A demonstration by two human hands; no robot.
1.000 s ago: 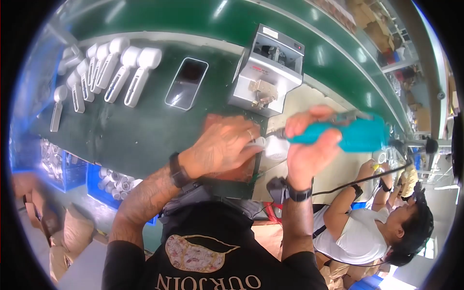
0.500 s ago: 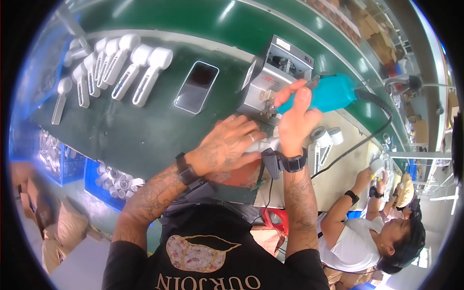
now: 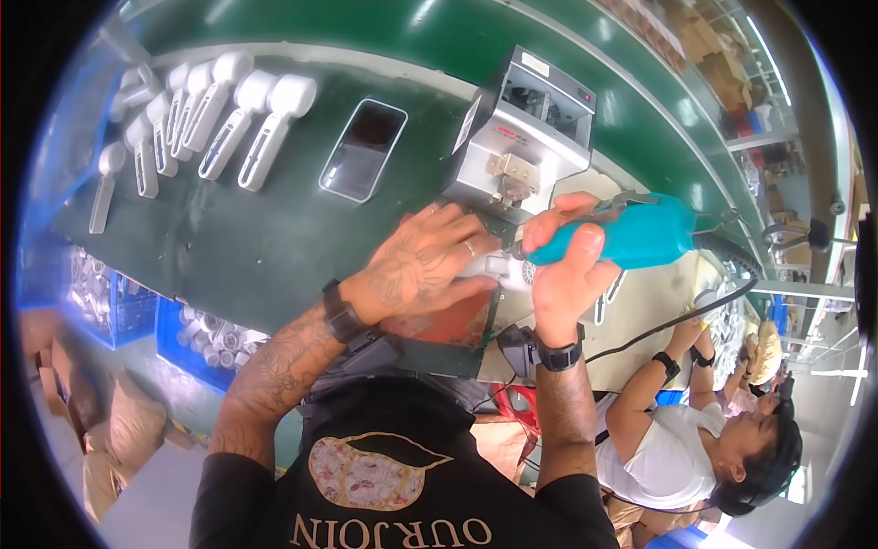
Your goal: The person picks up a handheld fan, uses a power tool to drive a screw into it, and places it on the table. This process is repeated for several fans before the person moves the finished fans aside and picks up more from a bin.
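Observation:
My left hand point(image 3: 416, 267) is closed around a white plastic part point(image 3: 514, 272), whose round end with small holes sticks out toward the right. Much of that part is hidden under my fingers. In my right hand point(image 3: 574, 274) lies a teal electric screwdriver point(image 3: 631, 236), held almost level with the thumb along its body. The driver's tip points left and meets the round end of the part or hovers just over it; I cannot tell which. Just beyond both hands stands a silver and black screw feeder point(image 3: 526, 133).
Several white long-handled parts with round heads point(image 3: 265, 142) lie at the far left. A phone point(image 3: 363, 151) rests beside them. Blue bins point(image 3: 194, 352) of white pieces sit below the left edge. The driver's black cable point(image 3: 681, 320) runs off right, near a co-worker point(image 3: 672, 448).
My right hand has brought the screwdriver from the feeder's front down toward me, to the white part. My left hand still holds that part. The view has shifted slightly.

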